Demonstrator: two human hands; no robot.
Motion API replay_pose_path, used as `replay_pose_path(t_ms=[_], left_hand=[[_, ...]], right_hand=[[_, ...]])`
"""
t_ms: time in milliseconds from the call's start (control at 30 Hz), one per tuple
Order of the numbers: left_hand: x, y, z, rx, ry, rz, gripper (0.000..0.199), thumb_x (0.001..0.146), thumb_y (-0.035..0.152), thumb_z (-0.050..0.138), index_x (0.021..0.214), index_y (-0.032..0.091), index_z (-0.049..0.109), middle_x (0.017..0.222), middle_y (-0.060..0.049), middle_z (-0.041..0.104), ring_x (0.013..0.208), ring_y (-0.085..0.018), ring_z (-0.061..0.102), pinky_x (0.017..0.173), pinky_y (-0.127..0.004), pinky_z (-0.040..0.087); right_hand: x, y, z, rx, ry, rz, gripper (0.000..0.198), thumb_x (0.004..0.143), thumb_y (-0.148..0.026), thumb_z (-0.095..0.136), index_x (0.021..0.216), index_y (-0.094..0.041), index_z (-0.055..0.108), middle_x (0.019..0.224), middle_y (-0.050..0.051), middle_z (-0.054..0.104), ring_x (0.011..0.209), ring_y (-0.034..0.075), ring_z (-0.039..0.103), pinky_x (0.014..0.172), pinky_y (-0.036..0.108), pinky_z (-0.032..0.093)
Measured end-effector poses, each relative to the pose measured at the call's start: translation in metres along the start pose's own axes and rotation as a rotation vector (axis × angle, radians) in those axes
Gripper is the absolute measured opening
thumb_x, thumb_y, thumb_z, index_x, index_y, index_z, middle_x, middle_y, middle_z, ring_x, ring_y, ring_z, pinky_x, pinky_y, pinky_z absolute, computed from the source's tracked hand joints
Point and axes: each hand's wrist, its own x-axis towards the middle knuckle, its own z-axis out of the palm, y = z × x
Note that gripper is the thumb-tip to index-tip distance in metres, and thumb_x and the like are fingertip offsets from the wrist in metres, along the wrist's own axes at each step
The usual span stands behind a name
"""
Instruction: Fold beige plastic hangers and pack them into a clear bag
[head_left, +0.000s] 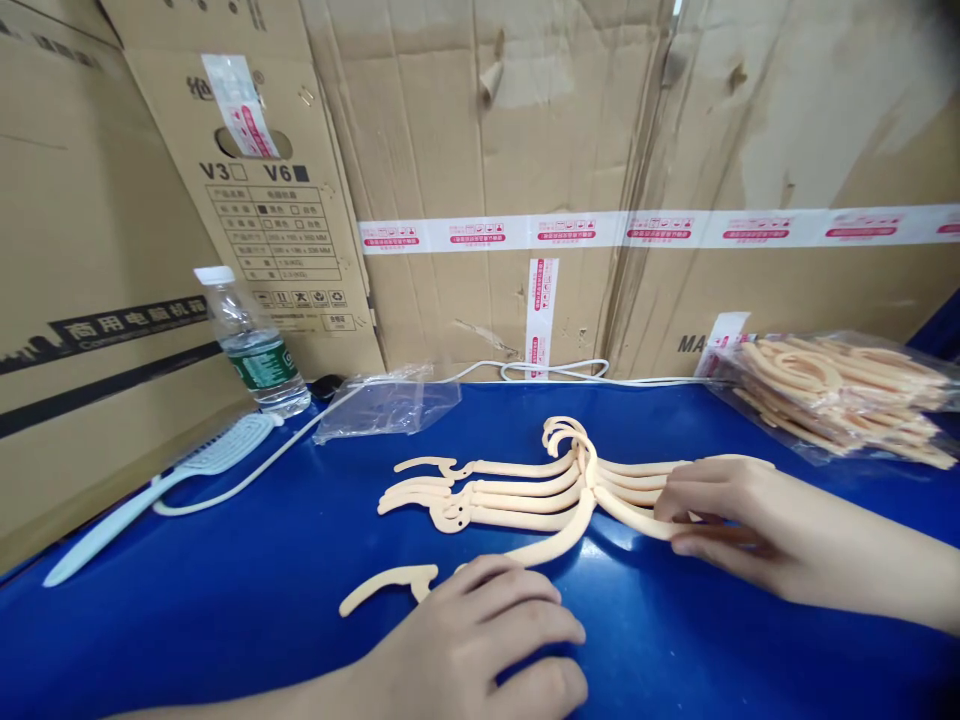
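Several peach-coloured plastic folding clothes hangers (525,490) lie side by side on the blue table, their hooks bunched together at the top. The nearest clothes hanger (559,540) stands out from the group, its left arm angled toward me. My left hand (480,640) is closed over that left arm near its joint, with the hinged end piece showing beyond the knuckles; the thumb is hidden. At the other side, my right hand (739,515) pinches the right arm of the same hanger between thumb and fingers. It partly covers the right ends of the others.
Clear bags of more hangers (840,395) are piled at the back right. An empty plastic bag (390,405), a water bottle (259,345), a pale blue hairbrush (180,480) and a white cable (247,485) lie or stand at left. Cardboard walls (480,130) enclose the table's back and left.
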Motion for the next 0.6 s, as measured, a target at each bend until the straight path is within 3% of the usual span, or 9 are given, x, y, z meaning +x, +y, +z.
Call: replay_pose_path(t_ms=[100,333,467,600], left_hand=[[0.0,0.003,-0.005,0.024,-0.062,-0.021,0.024,0.1,0.014,0.039,0.098,0.018,0.064,0.108,-0.005,0.072,0.103,-0.019,0.063,0.098,-0.033,0.044],[-0.009,-0.008,0.008,0.01,-0.035,0.005,0.028,0.103,0.031,0.036,0.101,0.018,0.061,0.107,-0.006,0.07,0.101,-0.021,0.063,0.098,-0.036,0.042],[-0.002,-0.001,-0.008,-0.002,-0.177,-0.123,0.02,0.096,0.028,0.051,0.112,0.018,0.059,0.113,-0.006,0.069,0.109,-0.022,0.061,0.102,-0.036,0.042],[0.004,0.005,-0.018,0.012,-0.189,-0.264,0.029,0.087,0.021,0.062,0.116,0.02,0.058,0.114,-0.004,0.069,0.111,-0.022,0.059,0.104,-0.038,0.042]], right_hand=[[0.0,0.0,0.001,-0.02,-0.162,0.009,0.008,0.089,-0.023,0.055,0.083,-0.022,0.061,0.081,0.001,0.065,0.072,0.017,0.06,0.067,0.029,0.042],[0.001,0.002,0.002,-0.064,-0.168,0.037,0.011,0.088,-0.023,0.056,0.078,-0.021,0.057,0.079,0.0,0.064,0.07,0.016,0.057,0.068,0.029,0.039],[0.0,0.007,0.005,-0.107,-0.167,0.064,0.014,0.089,-0.027,0.056,0.077,-0.021,0.056,0.077,0.0,0.063,0.068,0.016,0.055,0.065,0.028,0.038],[0.0,0.009,0.008,-0.136,-0.15,0.092,0.015,0.09,-0.028,0.056,0.077,-0.022,0.055,0.076,0.0,0.063,0.068,0.016,0.055,0.062,0.028,0.036]])
